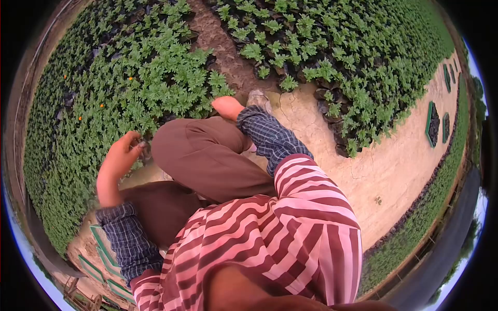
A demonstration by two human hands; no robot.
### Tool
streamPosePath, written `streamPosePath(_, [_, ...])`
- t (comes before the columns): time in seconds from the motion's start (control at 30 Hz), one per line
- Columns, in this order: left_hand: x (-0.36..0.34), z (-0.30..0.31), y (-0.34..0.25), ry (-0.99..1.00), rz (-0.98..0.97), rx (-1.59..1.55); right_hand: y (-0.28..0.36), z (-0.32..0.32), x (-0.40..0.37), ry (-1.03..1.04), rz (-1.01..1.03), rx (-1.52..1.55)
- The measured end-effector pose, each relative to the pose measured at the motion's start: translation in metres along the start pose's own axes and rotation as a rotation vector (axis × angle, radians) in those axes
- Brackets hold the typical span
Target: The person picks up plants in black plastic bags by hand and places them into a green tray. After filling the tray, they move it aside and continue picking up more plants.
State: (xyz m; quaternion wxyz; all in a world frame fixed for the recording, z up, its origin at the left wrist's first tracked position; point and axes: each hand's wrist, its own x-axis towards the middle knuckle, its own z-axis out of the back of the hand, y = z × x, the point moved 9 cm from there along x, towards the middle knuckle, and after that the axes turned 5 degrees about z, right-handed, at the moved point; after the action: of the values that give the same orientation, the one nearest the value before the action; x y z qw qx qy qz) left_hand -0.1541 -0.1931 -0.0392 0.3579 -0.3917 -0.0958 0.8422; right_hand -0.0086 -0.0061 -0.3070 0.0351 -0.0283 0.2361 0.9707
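Note:
My left hand [124, 153] is at the edge of the bed of green seedlings [171, 78], its fingers curled toward the thumb in a pinch. A small dark patch shows at the fingertips, and I cannot tell what is held there. My right hand [227, 108] reaches past my bent knee to the front edge of the same bed, beside the leaves. Its fingers point down and away, hidden behind the back of the hand. The seedlings stand close together in dark bags, and a few orange flowers [130, 79] show among them on the left.
A bare soil path [218, 44] separates this bed from another bed of seedlings [332, 52]. Cracked dry ground [373, 186] lies to the right, with green-framed trays [432, 124] farther off. More green frames [106, 254] lie at lower left. My shoe [258, 99] is by the path.

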Motion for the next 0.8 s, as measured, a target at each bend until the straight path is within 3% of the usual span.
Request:
streamPosePath(0.03, [0.001,0.000,0.003,-0.002,0.029,0.024,0.002,0.010,-0.007,-0.007,-0.020,0.003])
streamPosePath(0.1, [0.002,-0.004,0.005,0.013,0.016,0.006,0.010,0.059,-0.034,-0.256,-0.104,0.088])
streamPosePath(0.17, [0.001,-0.003,0.001,0.002,0.020,-0.034,-0.001,0.064,-0.065,-0.181,-0.233,0.110])
streamPosePath(0.23, [0.002,-0.003,0.004,0.013,0.022,-0.018,-0.022,0.099,-0.124,-0.416,-0.492,0.217])
streamPosePath(0.3, [0.004,-0.002,0.004,0.003,0.018,-0.006,-0.051,0.101,-0.178,-0.563,-0.576,0.115])
streamPosePath(0.43, [0.007,-0.002,0.002,0.029,0.081,0.000,-0.115,0.096,-0.270,-0.593,-0.924,-0.012])
streamPosePath(0.57, [0.010,-0.005,0.001,-0.031,0.010,0.088,-0.163,0.096,-0.298,-0.609,-1.084,-0.028])
streamPosePath(0.7, [0.013,-0.014,-0.012,0.028,0.021,0.068,-0.138,0.134,-0.249,-0.649,-1.024,-0.162])
streamPosePath(0.77, [0.015,-0.016,-0.015,0.047,0.013,0.023,-0.090,0.148,-0.181,-0.660,-0.698,-0.052])
streamPosePath(0.8, [0.016,-0.016,-0.014,0.035,-0.001,0.033,-0.072,0.134,-0.146,-0.565,-0.543,0.056])
